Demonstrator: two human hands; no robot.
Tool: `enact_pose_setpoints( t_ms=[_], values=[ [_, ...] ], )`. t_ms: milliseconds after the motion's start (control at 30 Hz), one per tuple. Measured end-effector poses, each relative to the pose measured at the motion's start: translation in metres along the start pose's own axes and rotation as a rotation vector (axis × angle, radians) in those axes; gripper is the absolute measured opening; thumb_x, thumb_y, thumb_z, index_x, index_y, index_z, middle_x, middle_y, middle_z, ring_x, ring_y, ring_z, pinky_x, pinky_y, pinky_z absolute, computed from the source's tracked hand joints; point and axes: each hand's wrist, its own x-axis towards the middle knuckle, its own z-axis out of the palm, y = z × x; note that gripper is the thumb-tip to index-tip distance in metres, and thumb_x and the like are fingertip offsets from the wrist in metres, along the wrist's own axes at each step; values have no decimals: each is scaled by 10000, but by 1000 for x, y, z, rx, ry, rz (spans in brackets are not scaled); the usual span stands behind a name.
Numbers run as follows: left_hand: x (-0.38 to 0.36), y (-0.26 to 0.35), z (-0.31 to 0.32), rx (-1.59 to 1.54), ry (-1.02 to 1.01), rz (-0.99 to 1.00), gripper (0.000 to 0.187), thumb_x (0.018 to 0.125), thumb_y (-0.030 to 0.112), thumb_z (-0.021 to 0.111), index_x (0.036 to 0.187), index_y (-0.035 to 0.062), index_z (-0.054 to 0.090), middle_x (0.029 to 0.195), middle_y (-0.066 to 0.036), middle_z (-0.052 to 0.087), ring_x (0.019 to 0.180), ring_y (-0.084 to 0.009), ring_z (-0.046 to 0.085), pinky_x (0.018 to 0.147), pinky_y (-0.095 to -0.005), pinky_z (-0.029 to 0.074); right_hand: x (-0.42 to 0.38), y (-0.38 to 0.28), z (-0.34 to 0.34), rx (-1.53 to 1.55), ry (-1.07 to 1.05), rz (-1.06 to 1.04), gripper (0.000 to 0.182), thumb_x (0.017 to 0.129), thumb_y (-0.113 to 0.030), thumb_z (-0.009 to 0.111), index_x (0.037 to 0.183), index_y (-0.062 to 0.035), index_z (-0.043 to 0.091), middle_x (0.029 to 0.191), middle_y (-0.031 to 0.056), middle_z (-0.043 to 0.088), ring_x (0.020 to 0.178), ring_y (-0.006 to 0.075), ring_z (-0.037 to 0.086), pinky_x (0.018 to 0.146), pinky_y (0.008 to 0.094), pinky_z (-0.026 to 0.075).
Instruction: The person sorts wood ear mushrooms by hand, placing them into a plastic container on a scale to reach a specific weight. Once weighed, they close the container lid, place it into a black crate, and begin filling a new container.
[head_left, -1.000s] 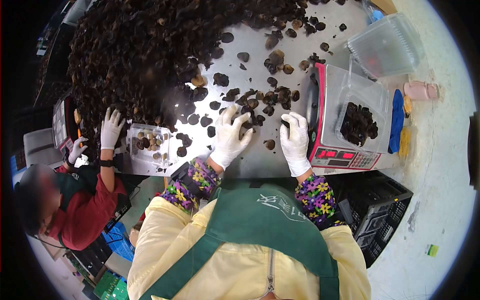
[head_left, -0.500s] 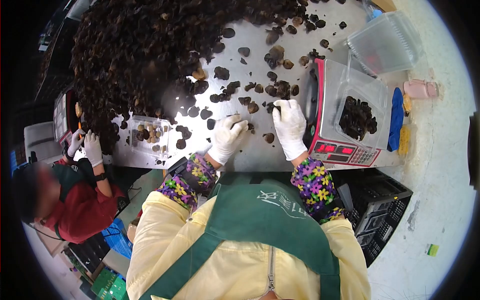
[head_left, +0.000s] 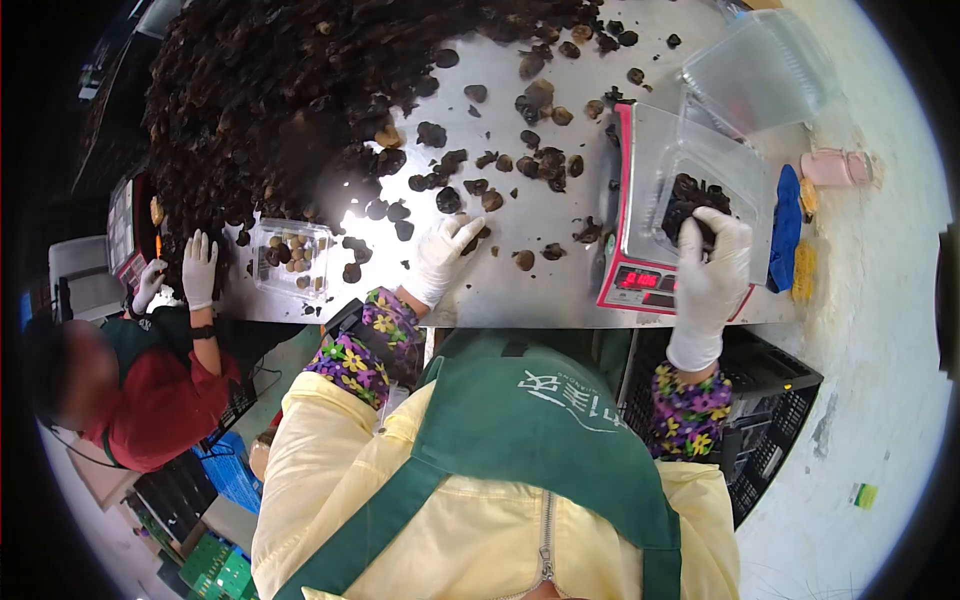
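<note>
My left hand (head_left: 445, 258), in a white glove, is low over the metal table with its fingers curled at a small dark wood ear mushroom (head_left: 481, 235). On the right, my gloved right hand (head_left: 712, 275) reaches over a clear plastic container (head_left: 652, 225) on the scale. Its thumb and fingers bend around dark wood ear mushroom pieces (head_left: 700, 195) in that container; the hand partly hides them. The scale (head_left: 612, 255) has a red rim and a lit red display, which my right hand partly covers. Loose wood ear pieces (head_left: 545, 165) lie between my hands and beyond them.
A large heap of wood ear mushrooms (head_left: 260, 110) fills the table's far left. A clear tray with round tan pieces (head_left: 291, 255) sits left. An empty clear container (head_left: 760, 75), blue cloth (head_left: 786, 228) and pink object (head_left: 838, 167) are right. A co-worker in red (head_left: 165, 400) works left.
My right hand has moved right from the table to the container on the scale. My left hand has shifted slightly up, its index finger straighter. The co-worker's one hand has lifted, fingers spread.
</note>
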Motion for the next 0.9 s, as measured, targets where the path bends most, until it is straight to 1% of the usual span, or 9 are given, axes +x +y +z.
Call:
enact_pose_setpoints(
  t_ms=[100,200,267,400,500,600,700,800,900],
  values=[
    [5,14,-6,-106,53,-48,394,735,82,770,1113,127,669,982,-84,647,837,-282,657,681,-383,540,6,40,-14,-52,-81,65,294,814,-137,764,1072,-73,639,1027,95,627,966,285,622,829,388,504],
    [44,53,-15,-207,99,-97,297,782,30,753,1060,96,673,969,-93,662,805,-280,660,693,-349,537,0,50,-22,-59,-122,27,406,818,-125,764,1201,-76,639,1180,136,599,1128,318,575,971,387,470],
    [73,71,-12,-309,113,-128,289,800,22,743,1071,81,664,940,-102,647,798,-268,650,703,-339,534,-10,52,-23,-13,-88,50,399,816,-98,760,1196,-69,640,1174,134,602,1125,311,581,970,389,472],
    [137,119,-7,-523,328,-95,287,787,-35,742,1050,57,673,880,-61,610,673,-144,553,637,-261,470,-25,56,-31,84,9,133,352,829,7,709,1169,-63,653,1160,124,615,1105,284,601,963,378,479],
    [180,173,-13,-613,313,61,294,782,-27,747,1048,76,678,902,-60,631,724,-148,592,660,-260,492,-28,63,-40,126,48,184,332,838,40,674,1151,-68,659,1144,115,627,1091,275,605,955,365,480],
    [206,215,15,-616,207,256,238,802,78,762,1023,99,677,955,-98,654,812,-249,648,716,-334,536,-27,73,-44,102,36,181,336,833,42,661,1155,-53,651,1141,121,626,1105,284,595,964,380,473],
    [214,242,36,-469,-120,272,305,791,207,764,1071,125,676,1045,-115,648,1026,-315,618,885,-394,500,-30,85,-41,48,21,141,348,832,40,655,1165,-61,650,1148,129,622,1123,293,586,977,392,466],
    [205,251,35,-340,70,335,465,771,259,777,1206,153,654,1227,-112,613,1184,-349,545,1014,-453,428,-33,91,-39,84,5,177,373,825,45,660,1181,-65,648,1172,133,615,1136,301,582,989,399,459],
    [192,208,18,-467,52,231,508,783,246,775,1260,157,625,1300,-125,576,1221,-366,519,1024,-445,430,-37,92,-45,73,-18,207,368,835,39,665,1186,-70,650,1180,131,615,1139,296,583,989,396,461]
  ],
)
